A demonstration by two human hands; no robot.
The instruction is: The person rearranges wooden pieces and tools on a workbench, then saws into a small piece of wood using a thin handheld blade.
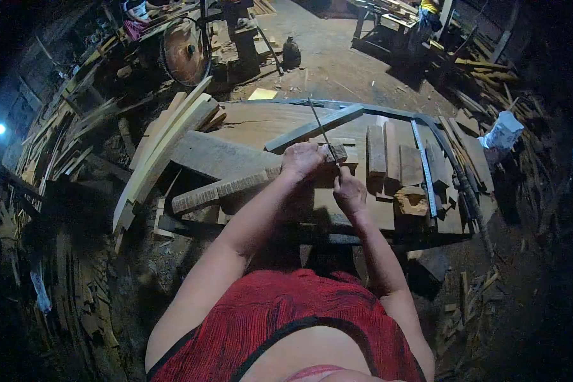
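Observation:
A long wooden piece with a carved, ridged face (226, 188) lies slanted over the bench (254, 121). My left hand (304, 159) is closed over it near its right end, pressing it down. My right hand (351, 190) is wrapped round the handle of a thin, long dark tool (320, 125), which points away from me. The tool's blade crosses the wood's end (339, 152), just right of my left hand. Whether the blade is a file or a saw cannot be made out. The handle is mostly hidden in my fingers.
Wooden blocks (376, 149), a metal ruler (424, 167) and an orange-brown chunk (412, 200) lie to the right. Long strips (162, 149) stick out at the left. Behind are a large round fan (185, 52), a dark jug (291, 53) and two partly visible people (135, 13).

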